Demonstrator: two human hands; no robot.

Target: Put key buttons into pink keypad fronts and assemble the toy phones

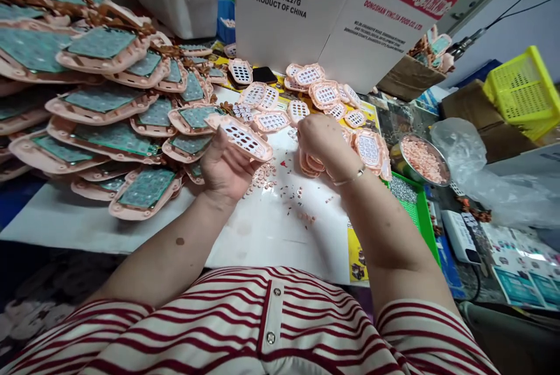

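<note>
My left hand (228, 168) holds a pink plastic shell (245, 140) with rows of small openings, tilted over the white work surface (280, 235). My right hand (321, 140) is curled above the pink pieces on the right; its fingertips are hidden, and I cannot make out what they hold. Below it lie stacked pink shells (310, 164), and beside it sits a pink shell with pale keys (368, 149). Behind both hands are more pink shells (271, 121). Small pink buttons (262, 179) are scattered between the hands.
Piled pink shells with green boards (102, 98) fill the left side. A white carton (301, 19) stands at the back. To the right are a metal bowl (424, 158) of pink bits, a green tray (409, 203), a yellow basket (522, 95) and a white power strip (460, 236).
</note>
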